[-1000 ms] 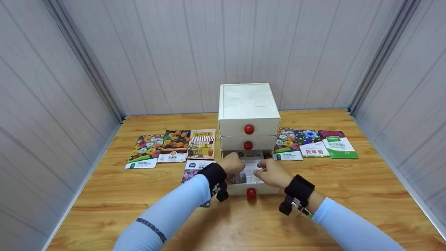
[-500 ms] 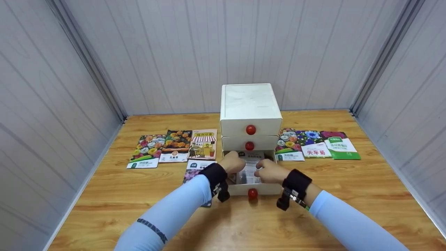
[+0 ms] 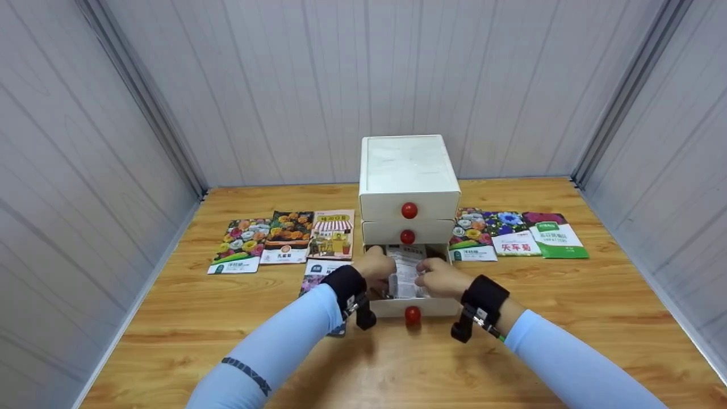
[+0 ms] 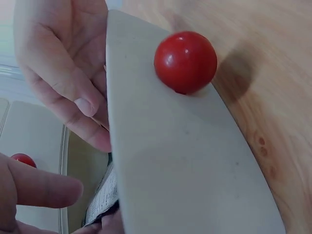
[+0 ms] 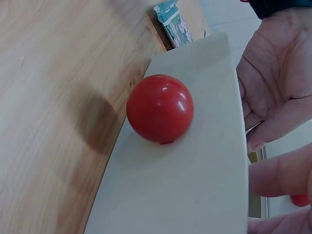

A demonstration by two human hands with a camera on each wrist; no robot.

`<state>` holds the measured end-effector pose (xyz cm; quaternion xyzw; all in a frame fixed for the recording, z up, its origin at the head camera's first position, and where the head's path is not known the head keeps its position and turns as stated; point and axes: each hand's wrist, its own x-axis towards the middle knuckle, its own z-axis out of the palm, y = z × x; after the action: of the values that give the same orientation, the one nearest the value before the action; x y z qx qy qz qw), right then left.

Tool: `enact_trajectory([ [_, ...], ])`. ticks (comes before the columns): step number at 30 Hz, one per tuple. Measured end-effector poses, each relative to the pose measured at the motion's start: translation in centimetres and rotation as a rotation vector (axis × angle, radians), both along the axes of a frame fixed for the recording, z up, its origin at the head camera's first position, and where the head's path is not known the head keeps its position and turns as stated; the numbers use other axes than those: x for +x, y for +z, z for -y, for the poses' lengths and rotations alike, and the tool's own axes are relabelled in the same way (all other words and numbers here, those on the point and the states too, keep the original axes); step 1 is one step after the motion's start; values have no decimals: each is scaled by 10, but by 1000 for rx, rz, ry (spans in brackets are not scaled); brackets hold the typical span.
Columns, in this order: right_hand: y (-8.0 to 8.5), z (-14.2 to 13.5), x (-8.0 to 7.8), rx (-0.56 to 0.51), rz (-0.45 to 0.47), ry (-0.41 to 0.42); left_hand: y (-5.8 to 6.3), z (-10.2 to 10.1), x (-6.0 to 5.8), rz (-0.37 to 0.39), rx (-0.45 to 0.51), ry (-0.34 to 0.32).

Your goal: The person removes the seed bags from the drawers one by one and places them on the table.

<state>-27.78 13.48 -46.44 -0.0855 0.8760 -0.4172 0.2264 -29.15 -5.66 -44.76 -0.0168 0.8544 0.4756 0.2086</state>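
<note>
Both hands reach into the pulled-out bottom drawer (image 3: pixel 392 308) of a white drawer unit (image 3: pixel 404 165). A seed packet (image 3: pixel 405 271), its greyish printed side up, lies in this drawer between them. My left hand (image 3: pixel 375 267) is at the packet's left edge, knuckles up; in the left wrist view its fingers (image 4: pixel 111 223) meet the packet's dark edge, thumb apart. I cannot tell whether it grips the packet. My right hand (image 3: pixel 446 278) is at the packet's right edge, thumb and forefinger spread apart. The drawer front with its red knob (image 5: pixel 160 108) hides most fingertips in the wrist views.
Left of the unit several flower seed packets lie on the wooden table (image 3: pixel 238 341), including an orange-flowered packet (image 3: pixel 287 236); one is partly under my left forearm. To the right lie three more, among them a blue-flowered packet (image 3: pixel 511 233). Upper drawers are closed.
The packet in the drawer has shifted slightly and turned a little. My left hand has moved slightly left and up in the head view; the right hand moved slightly earlier and now stays put.
</note>
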Motion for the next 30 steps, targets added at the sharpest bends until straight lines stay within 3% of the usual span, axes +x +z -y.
enact_trajectory([
  [9, 0, 1, 1, -32, -11, -3, -8, -2, -5, 109, 145, -17],
  [14, 2, -1, 1, -67, 10, -54, -9, 3, -8, 113, 220, 5],
  [20, 7, -5, -3, -104, 60, -108, -7, 16, -10, 190, 372, -25],
  [24, 10, -5, -5, -159, 114, -151, -3, 25, -12, 217, 401, -43],
  [30, 15, -7, -5, -219, 115, -198, 0, 34, -12, 255, 447, -34],
])
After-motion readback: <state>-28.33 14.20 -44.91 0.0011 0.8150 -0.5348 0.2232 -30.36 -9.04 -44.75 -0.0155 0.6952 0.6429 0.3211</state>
